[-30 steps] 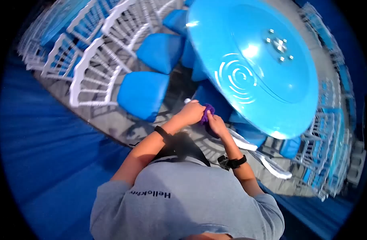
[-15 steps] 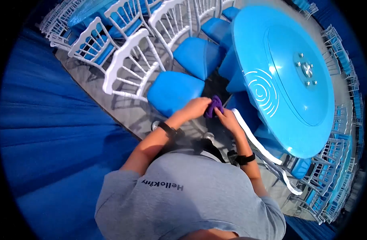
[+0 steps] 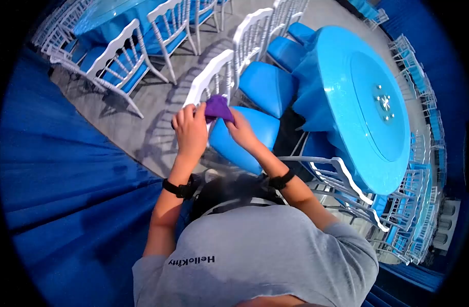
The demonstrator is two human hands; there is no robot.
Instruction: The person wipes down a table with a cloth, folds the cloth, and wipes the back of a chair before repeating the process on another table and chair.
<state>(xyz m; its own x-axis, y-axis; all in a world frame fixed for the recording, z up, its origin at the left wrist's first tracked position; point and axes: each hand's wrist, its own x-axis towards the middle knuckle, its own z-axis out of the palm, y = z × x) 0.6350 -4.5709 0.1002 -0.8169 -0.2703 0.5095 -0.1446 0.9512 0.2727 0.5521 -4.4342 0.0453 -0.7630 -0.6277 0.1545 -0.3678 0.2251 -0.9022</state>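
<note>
A bunched purple cloth (image 3: pixel 218 108) spans the gap between my two hands, in front of a white chair back (image 3: pixel 211 74). My left hand (image 3: pixel 191 130) has its fingers curled at the cloth's left edge, close to the lower end of the chair's top rail. Whether those fingers also touch the rail is hidden. My right hand (image 3: pixel 240 129) pinches the cloth's right corner between thumb and fingers. Below the cloth lies the chair's blue seat (image 3: pixel 249 138).
A round blue table (image 3: pixel 342 102) with a turntable (image 3: pixel 370 92) stands at the right. Another white chair (image 3: pixel 347 179) is at its near side. More blue-seated chairs (image 3: pixel 267 87) line the table. Blue draped fabric (image 3: pixel 65 194) covers the left side.
Both hands have moved left with the purple cloth, from beside the blue seat to the white chair back. The cloth is more spread out. My view has shifted too.
</note>
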